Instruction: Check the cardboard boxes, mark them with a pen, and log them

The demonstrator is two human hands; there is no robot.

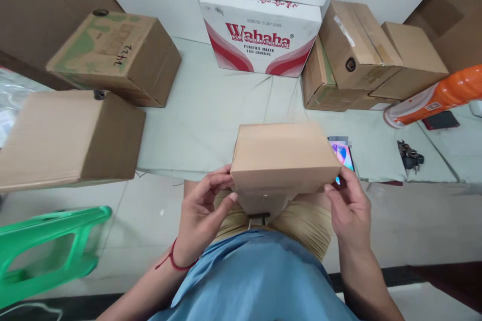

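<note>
A plain brown cardboard box [282,150] is at the front edge of the cloth-covered table, directly before me. At its left end, my left hand [207,205] has its fingertips against the side, thumb near the lower front edge. My right hand [348,205] grips the lower right corner, some fingers hidden behind the box. Between them the two hands hold the box. A phone with a lit screen [342,158] lies just right of the box, partly covered by it and by my right hand.
Two cardboard boxes, a marked one [124,55] and a plain one [56,135], stand left. A white Wahaha carton [261,35] is at the back. More boxes [363,45], an orange bottle [437,96] and keys [410,156] are right. A green stool [71,256] stands lower left.
</note>
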